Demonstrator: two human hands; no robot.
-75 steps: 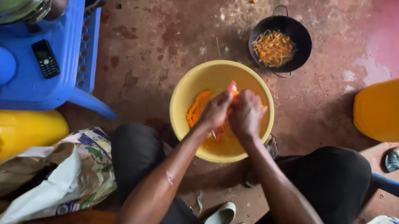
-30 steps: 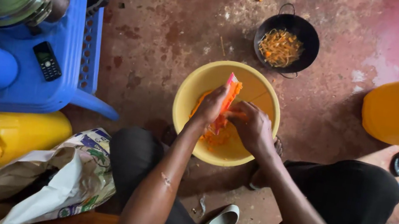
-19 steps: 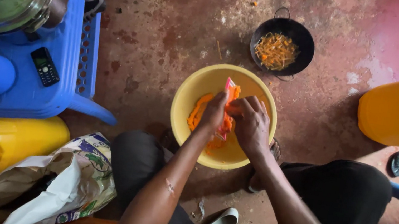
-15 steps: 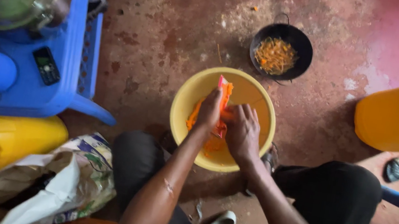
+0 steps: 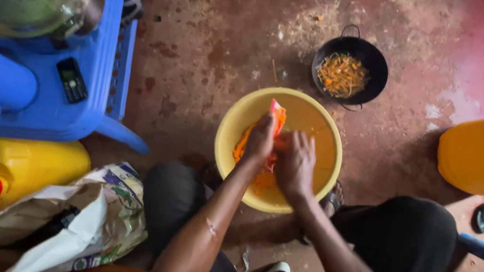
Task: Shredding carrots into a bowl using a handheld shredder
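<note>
Since the shot a moment back, our right hand [image 5: 296,164] has slid a bit lower along the orange grater [image 5: 276,114] while our left hand [image 5: 261,140] keeps it propped upright inside the yellow bowl [image 5: 325,144] on the reddish floor. Left fingers are wrapped tight round the grater's edge, and the right hand is curled shut against its face, though we honestly can't tell what it's pressing there, with orange shreds [image 5: 261,181] piled in the bowl right under both hands. Just beyond the bowl sits a small black pot [image 5: 377,70] of more shreds, a blue plastic chair [image 5: 65,108] stands off to our left and a yellow jerrycan [image 5: 10,167] lies near our left knee.
</note>
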